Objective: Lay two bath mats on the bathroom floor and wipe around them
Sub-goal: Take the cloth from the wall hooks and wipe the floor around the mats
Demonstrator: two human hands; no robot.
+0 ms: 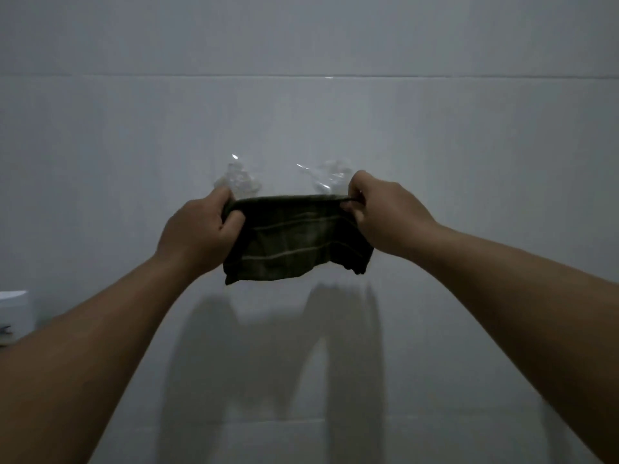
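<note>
Presently:
- Left hand point(197, 229), 9 o'clock: fingers grasping cloth point(294, 239) corner.
- Right hand point(385, 212), 3 o'clock: pinching opposite corner.
- Clear hooks point(239, 182), 12 o'clock, on tiled wall point(301, 112).

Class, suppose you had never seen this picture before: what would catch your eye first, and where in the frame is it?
First, the dark striped cloth, stretched across the middle of the frame, with the left hand gripping one end and the right hand pinching the other. Just behind its top edge, two clear plastic hooks glint on the pale tiled wall. Below, the arms throw dark shadows on the tiles.
</note>
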